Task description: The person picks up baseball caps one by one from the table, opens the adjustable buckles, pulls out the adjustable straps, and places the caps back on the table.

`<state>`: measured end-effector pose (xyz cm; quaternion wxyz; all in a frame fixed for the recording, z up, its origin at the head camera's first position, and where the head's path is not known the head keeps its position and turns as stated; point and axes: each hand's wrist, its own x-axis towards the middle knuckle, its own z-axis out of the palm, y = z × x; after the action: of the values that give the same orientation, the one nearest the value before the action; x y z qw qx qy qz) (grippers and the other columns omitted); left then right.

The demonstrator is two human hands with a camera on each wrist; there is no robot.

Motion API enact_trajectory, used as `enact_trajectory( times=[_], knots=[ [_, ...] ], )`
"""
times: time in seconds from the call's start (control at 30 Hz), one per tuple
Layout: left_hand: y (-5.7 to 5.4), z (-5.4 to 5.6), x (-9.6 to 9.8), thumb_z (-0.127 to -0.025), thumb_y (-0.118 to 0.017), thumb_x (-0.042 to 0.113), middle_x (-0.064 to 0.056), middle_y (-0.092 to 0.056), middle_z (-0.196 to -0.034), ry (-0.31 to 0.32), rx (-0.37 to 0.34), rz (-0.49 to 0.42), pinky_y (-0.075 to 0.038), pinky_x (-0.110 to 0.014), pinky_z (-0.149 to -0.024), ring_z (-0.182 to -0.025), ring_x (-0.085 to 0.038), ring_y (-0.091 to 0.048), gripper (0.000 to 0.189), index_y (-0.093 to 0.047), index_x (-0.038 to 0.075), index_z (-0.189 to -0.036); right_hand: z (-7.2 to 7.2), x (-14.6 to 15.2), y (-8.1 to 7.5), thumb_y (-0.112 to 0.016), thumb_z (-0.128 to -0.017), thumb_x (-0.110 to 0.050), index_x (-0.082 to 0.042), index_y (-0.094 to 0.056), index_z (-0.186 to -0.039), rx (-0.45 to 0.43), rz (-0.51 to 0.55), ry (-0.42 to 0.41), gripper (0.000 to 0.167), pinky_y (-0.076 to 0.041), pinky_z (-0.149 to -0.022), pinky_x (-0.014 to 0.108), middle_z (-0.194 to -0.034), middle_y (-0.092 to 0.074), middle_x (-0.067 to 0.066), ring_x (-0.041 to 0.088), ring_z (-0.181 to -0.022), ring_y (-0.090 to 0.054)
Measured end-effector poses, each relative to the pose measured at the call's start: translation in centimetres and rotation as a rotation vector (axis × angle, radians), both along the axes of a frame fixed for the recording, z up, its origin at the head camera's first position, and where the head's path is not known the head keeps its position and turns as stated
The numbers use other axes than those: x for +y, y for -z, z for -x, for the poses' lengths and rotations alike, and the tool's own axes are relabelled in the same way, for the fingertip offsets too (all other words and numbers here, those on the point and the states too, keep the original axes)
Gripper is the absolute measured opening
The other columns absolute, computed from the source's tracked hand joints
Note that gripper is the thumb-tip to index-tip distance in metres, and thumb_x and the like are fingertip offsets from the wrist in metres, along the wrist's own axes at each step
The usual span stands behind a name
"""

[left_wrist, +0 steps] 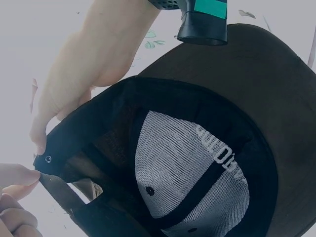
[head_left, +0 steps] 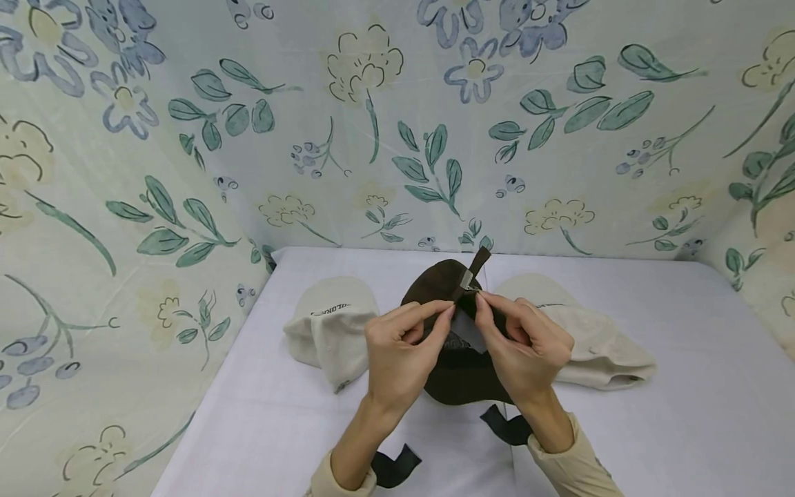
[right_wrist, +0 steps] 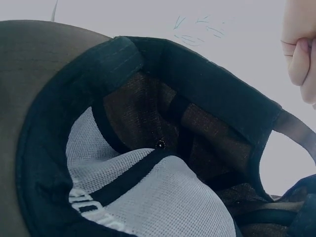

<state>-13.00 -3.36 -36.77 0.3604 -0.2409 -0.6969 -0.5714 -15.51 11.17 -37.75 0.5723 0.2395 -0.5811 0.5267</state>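
Observation:
Both hands hold a dark brown cap (head_left: 435, 279) above the table, its inside turned toward me and its brim lowest. At its back, my left hand (head_left: 404, 348) pinches the adjustment strap area between thumb and fingertips. Close beside it, my right hand (head_left: 528, 338) pinches the band's edge with thumb and forefinger. A metal buckle (head_left: 466, 279) sits just above the fingertips, and the loose strap end (head_left: 481, 259) sticks up past it. Pale mesh lining (left_wrist: 173, 163) and a dark sweatband (right_wrist: 197, 74) show inside. In the left wrist view the strap (left_wrist: 61, 192) runs from the pinching fingers.
A beige cap (head_left: 338, 310) with dark lettering lies to the left on the white-covered table (head_left: 695, 428). Another beige cap (head_left: 605, 348) lies on the right, partly behind my right hand. A floral cloth (head_left: 373, 138) hangs behind the table.

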Motion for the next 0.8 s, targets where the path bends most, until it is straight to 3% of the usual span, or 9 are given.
enact_trajectory(
  times=[0.57, 0.8],
  knots=[
    [-0.06, -0.2, 0.02, -0.09, -0.078, 0.001, 0.003, -0.03, -0.054, 0.018, -0.004, 0.012, -0.019, -0.013, -0.05, -0.053, 0.0, -0.024, 0.005, -0.082, 0.002, -0.091, 0.0, -0.04, -0.1, -0.081, -0.09, -0.016, 0.015, -0.073, -0.072, 0.004, 0.004, 0.02, 0.036, -0.011, -0.054, 0.015, -0.05, -0.02, 0.0, 0.007, -0.05, -0.016],
    [-0.24, -0.4, -0.12, -0.09, -0.078, 0.0, 0.002, -0.031, -0.055, 0.057, -0.055, 0.008, -0.02, -0.012, -0.051, -0.054, -0.001, -0.024, 0.005, -0.082, 0.001, -0.091, 0.06, 0.14, -0.06, -0.08, -0.091, -0.018, 0.014, -0.073, -0.072, -0.001, -0.016, 0.031, 0.038, -0.011, -0.053, 0.015, -0.05, -0.021, 0.0, 0.007, -0.05, -0.016]
  ],
)
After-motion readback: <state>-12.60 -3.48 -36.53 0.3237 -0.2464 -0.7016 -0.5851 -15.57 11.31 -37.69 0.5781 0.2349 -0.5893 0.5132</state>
